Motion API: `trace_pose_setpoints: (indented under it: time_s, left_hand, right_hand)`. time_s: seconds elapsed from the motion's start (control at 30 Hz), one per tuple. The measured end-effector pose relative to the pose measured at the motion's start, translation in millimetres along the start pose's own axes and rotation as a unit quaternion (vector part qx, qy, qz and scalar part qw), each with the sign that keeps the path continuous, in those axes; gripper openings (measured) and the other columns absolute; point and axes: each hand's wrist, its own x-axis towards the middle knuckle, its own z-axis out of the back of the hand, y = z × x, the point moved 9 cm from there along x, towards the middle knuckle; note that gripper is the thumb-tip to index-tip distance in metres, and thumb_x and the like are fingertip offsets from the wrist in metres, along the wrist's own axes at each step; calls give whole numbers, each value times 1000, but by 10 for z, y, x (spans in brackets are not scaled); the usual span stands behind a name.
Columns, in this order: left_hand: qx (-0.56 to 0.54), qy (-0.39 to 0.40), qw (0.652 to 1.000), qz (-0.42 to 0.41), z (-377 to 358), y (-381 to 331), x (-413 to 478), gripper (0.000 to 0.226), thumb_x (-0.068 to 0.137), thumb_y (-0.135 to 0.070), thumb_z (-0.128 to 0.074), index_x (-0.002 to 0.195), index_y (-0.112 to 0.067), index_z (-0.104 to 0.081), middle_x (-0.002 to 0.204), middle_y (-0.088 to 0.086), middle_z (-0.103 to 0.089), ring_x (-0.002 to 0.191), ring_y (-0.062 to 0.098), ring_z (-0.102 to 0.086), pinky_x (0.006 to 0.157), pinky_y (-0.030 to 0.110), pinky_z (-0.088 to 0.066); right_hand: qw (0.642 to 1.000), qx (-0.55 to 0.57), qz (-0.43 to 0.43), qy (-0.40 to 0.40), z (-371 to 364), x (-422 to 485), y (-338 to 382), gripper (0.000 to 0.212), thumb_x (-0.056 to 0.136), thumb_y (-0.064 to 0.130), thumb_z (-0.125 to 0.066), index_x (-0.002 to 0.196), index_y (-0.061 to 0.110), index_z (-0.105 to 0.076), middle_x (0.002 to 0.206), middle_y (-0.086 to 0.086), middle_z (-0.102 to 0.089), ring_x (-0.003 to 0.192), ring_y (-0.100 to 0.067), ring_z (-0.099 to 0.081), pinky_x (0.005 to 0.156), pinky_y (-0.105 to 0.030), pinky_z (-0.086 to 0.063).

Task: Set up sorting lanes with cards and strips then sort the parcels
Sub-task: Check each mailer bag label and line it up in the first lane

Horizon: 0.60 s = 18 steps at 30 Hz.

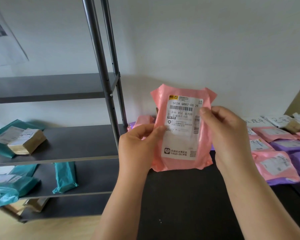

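— What does the label (182, 127) say?
— "502A Q887-00 29", and "Q887" lower down. The left hand (139, 144) and right hand (227, 134) pinch the pink parcel (178, 164) by its edges, upright above the black tabletop (180, 201).
— Around it?
— Rightward lie pink and purple parcels (274, 164); teal parcels (64, 176) sit on the shelf (80, 141), left.

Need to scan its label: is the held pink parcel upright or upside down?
Upright: the pink parcel, pinched by the left hand and right hand, shows its label text right way up.
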Motion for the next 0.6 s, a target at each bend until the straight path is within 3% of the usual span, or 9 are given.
trace_pose_setpoints:
  time_s: [0.13,0.3,0.47,0.53,0.6]
  left_hand:
    - [-28,20,999,-16,3,-149,-64,2,79,-31,-79,77,-29,-79,81,-4,-77,79,18,-75,76,45,-62]
    - [-51,9,998,-33,4,-228,-137,3,78,-35,-78,77,-32,-78,78,-6,-76,72,13,-74,62,26,-61]
    - [-88,-43,995,-14,106,-183,-172,5,81,-33,-78,78,-29,-79,78,-6,-76,72,12,-74,59,23,-59]
    - [-96,-72,993,-15,194,-189,-148,6,81,-35,-79,77,-30,-80,78,-7,-76,72,9,-74,58,18,-56]
    - [-100,-83,991,-14,236,-202,-132,7,80,-39,-79,77,-32,-79,79,-8,-76,74,9,-74,59,17,-55]
  right_hand:
    - [999,41,-26,-6,60,-29,13,18,93,29,-69,78,21,-73,80,2,-76,72,-16,-73,65,-32,-53]
    - [999,45,-13,-16,91,-68,89,19,93,31,-68,78,20,-72,80,0,-75,76,-23,-72,71,-39,-53]
    - [996,28,-24,81,-16,-161,119,19,91,36,-67,81,22,-72,80,6,-74,67,-7,-71,56,-19,-52]
    - [991,13,-34,129,-86,-246,123,25,86,44,-67,80,20,-73,80,4,-75,69,-10,-72,60,-27,-54]
    - [988,-6,-30,149,-120,-306,138,33,76,53,-67,81,22,-75,83,-4,-75,81,-30,-72,70,-52,-57]
